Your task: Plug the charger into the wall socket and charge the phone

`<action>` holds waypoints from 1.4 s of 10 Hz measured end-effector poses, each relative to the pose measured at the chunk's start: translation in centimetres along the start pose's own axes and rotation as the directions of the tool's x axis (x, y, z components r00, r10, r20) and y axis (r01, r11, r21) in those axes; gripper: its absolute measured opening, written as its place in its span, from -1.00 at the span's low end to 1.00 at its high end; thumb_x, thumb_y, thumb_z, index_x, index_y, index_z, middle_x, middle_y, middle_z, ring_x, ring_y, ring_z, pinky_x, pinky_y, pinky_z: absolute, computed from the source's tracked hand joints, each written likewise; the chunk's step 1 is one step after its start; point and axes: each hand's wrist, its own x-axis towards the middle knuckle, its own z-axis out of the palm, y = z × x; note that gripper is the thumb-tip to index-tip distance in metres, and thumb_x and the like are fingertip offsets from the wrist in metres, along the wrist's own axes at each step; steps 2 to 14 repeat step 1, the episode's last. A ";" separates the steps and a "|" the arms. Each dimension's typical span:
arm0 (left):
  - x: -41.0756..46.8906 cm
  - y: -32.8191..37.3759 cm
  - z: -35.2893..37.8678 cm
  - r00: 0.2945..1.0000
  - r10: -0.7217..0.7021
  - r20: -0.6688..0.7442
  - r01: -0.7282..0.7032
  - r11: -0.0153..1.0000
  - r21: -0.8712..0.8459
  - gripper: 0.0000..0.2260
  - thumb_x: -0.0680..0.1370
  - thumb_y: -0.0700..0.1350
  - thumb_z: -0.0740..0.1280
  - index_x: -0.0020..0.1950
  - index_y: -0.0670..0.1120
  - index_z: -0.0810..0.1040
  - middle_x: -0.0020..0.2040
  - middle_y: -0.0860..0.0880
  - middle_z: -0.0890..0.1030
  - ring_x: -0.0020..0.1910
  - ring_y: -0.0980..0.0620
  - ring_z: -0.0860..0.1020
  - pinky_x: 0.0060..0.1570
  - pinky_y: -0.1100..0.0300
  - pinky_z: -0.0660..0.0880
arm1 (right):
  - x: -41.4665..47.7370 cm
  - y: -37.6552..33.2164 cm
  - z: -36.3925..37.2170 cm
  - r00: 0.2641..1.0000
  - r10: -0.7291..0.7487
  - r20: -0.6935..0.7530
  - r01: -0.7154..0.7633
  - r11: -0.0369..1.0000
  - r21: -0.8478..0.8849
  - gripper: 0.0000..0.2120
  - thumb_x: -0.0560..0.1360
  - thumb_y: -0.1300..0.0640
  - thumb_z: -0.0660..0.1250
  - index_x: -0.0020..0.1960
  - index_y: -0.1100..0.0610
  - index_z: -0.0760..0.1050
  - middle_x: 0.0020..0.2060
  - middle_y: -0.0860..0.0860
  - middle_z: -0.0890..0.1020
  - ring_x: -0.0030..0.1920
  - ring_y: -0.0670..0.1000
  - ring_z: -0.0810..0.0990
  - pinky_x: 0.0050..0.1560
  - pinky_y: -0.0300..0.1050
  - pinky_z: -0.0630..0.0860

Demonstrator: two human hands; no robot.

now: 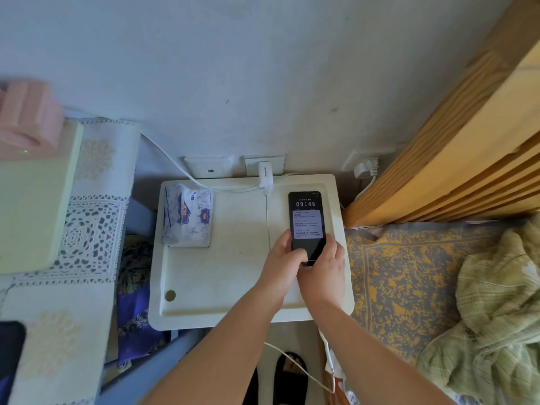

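phone lies screen-up on the right part of the white table, its screen lit and showing 09:46, with both hands closed around its near end: the left hand on its left edge, the right hand on its right edge and bottom. charger sits in the wall socket at the table's far edge, its thin cable running down toward the hands, and a tissue pack lies well to the left

Both hands on lit phone
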 end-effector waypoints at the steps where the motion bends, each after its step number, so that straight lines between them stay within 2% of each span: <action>1: -1.1 0.4 -0.1 0.996 0.078 -0.038 -0.077 0.996 0.039 -0.49 0.51 -0.30 0.15 0.39 0.09 0.45 0.29 0.08 0.58 0.28 0.10 0.50 0.04 0.41 0.39 | -0.4 -0.1 -1.2 0.998 -0.039 -0.039 0.039 0.999 0.009 -0.35 0.41 0.08 0.40 0.41 0.14 0.19 0.30 0.09 0.39 0.30 0.12 0.37 0.18 0.05 0.46; 14: -1.1 0.4 -0.1 0.996 0.078 -0.038 -0.077 0.996 0.039 -0.49 0.51 -0.30 0.15 0.39 0.09 0.45 0.29 0.08 0.58 0.28 0.10 0.50 0.04 0.41 0.39 | -0.4 -0.1 -1.2 0.998 -0.039 -0.039 0.039 0.999 0.009 -0.35 0.41 0.08 0.40 0.41 0.14 0.19 0.30 0.09 0.39 0.30 0.12 0.37 0.18 0.05 0.46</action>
